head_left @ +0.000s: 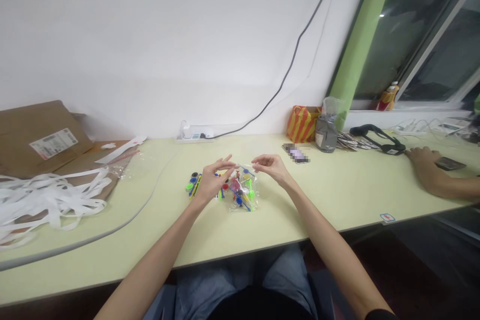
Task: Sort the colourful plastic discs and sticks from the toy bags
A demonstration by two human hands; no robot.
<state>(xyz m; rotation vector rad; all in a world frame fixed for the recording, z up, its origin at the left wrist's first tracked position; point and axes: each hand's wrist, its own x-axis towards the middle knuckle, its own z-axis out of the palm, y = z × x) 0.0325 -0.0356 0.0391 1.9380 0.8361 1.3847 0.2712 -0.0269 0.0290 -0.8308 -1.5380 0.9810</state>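
A clear plastic bag point(244, 192) with small blue, green, red and yellow plastic pieces inside hangs or stands on the table in front of me. My left hand point(215, 180) pinches its top left edge between thumb and finger. At the top right corner, my right hand point(273, 166) has its fingertips closed on the bag's edge. More coloured plastic pieces point(193, 185) lie on the table to the left, partly hidden behind my left hand.
White strapping point(56, 195) and a cardboard box point(45, 135) lie at the left, near a grey cable point(112, 230). A power strip point(193, 135) stands by the wall. To the right are a phone point(295, 153), a striped bag point(302, 124), a black headset point(378, 138) and another person's hand point(423, 157).
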